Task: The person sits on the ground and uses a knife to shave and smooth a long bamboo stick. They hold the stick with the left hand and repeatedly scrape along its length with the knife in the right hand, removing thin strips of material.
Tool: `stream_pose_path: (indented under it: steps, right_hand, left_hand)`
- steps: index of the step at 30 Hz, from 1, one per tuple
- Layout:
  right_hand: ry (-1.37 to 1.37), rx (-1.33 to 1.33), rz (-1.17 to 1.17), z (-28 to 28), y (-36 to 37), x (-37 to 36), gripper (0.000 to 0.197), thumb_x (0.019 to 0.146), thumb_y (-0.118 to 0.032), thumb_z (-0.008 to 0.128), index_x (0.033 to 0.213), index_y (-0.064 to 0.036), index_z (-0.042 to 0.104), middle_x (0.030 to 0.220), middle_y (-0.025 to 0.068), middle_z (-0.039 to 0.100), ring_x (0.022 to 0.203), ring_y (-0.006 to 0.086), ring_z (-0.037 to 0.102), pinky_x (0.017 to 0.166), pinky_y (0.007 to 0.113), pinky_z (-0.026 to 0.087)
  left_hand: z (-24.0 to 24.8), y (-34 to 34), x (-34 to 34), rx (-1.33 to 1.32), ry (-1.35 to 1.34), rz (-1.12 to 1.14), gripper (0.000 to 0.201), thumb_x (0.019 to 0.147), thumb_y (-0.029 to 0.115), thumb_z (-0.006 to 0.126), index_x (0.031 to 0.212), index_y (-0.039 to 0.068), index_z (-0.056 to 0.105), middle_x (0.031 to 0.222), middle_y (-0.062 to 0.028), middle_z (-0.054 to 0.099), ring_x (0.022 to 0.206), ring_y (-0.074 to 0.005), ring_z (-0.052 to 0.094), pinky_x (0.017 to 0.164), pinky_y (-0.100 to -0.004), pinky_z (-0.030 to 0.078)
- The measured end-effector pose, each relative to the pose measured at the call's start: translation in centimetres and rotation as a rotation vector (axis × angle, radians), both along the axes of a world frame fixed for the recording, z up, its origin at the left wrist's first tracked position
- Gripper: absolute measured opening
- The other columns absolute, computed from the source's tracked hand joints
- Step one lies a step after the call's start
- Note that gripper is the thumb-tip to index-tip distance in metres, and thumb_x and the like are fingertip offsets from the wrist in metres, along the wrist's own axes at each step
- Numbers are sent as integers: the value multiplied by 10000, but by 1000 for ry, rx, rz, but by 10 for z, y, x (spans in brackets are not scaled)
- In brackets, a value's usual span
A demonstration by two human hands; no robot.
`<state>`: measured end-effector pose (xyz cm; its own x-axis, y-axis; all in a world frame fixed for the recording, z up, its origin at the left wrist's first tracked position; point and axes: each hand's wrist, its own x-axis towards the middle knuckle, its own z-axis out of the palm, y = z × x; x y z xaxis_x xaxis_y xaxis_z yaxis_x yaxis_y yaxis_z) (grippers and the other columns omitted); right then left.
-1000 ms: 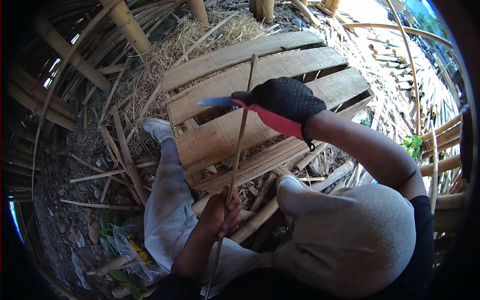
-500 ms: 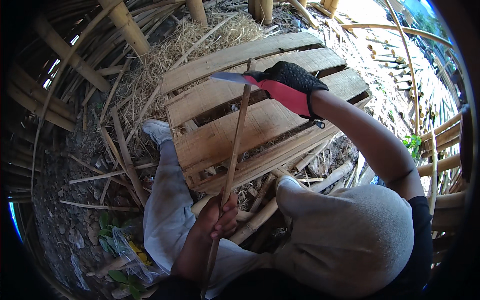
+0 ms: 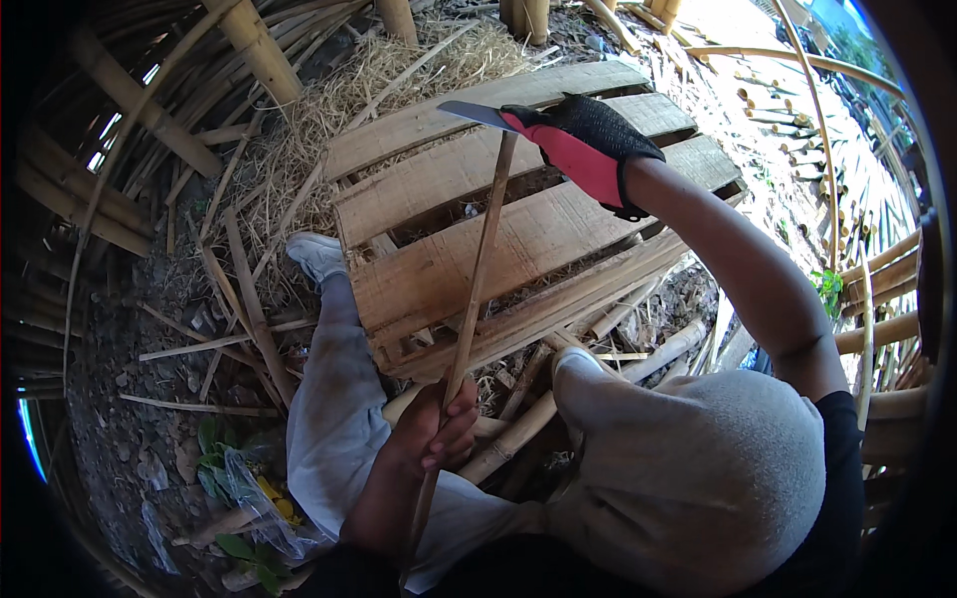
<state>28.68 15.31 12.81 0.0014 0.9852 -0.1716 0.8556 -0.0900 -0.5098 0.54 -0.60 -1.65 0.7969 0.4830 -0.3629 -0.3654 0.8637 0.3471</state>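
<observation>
My bare left hand (image 3: 441, 424) is wrapped round a long, narrow bamboo strip (image 3: 481, 274), low between my legs. The strip slants up and away over a slatted wooden pallet (image 3: 439, 269). At its far end is my right hand (image 3: 583, 149), in a black and pink glove and closed on a knife (image 3: 474, 113). The handle is hidden in the glove. The blade points left, over the pallet's far boards. Where the strip's tip meets the knife and glove, I cannot tell whether they touch.
Dry shavings (image 3: 284, 214) lie heaped left of and behind the pallet. Bamboo poles (image 3: 510, 439) rest on the ground by my legs. A clear plastic bag (image 3: 264, 503) lies at lower left. Cut bamboo pieces (image 3: 783, 120) are spread at the far right, near upright bamboo posts (image 3: 254, 50).
The knife and my right hand have moved up along the bamboo strip and slightly right, from just below its tip to its far end. My left hand keeps its hold, almost unmoved.
</observation>
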Motion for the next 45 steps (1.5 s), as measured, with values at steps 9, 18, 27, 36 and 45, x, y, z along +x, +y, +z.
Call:
stream_pose_path:
  steps: [9, 18, 27, 36, 45]
  right_hand:
    - [-99, 124, 209, -12, -20, -22, 507, 997, -472, 466, 1029, -52, 748, 806, 186, 717, 697, 312, 691, 732, 395, 541]
    - [-198, 202, 209, -21, -41, -26, 394, 1002, -365, 476, 1060, -62, 721, 889, 235, 695, 836, 381, 692, 756, 442, 534]
    - [-241, 109, 444, -30, -50, -31, 388, 988, -423, 481, 1103, -159, 740, 902, 198, 716, 872, 339, 718, 766, 428, 564]
    - [-261, 149, 448, -31, -54, -36, 316, 1020, -311, 474, 1186, -196, 716, 897, 205, 708, 841, 343, 709, 744, 444, 554]
    - [-392, 158, 315, -12, -41, -33, 315, 1005, -265, 480, 1247, -233, 679, 876, 172, 716, 838, 335, 715, 726, 446, 564]
  left_hand:
    - [-9, 3, 1, 39, -29, 4, 363, 1092, 288, 292, 784, 130, 402, 436, 7, 356, 254, -91, 309, 251, -218, 229]
    - [0, 3, 1, 35, 21, -7, 419, 1103, 352, 253, 780, 136, 410, 431, 16, 346, 251, -86, 291, 257, -215, 219]
    - [-6, 5, 3, 29, 27, 6, 417, 1100, 347, 251, 779, 129, 404, 434, 11, 368, 253, -91, 312, 253, -215, 232]
    - [-7, 3, -1, 0, -21, 31, 330, 1091, 244, 300, 807, 131, 422, 439, 4, 398, 259, -97, 358, 247, -224, 259]
    - [4, 3, 3, 94, 170, 0, 444, 1084, 434, 248, 786, 145, 406, 433, 24, 343, 255, -77, 299, 253, -214, 218]
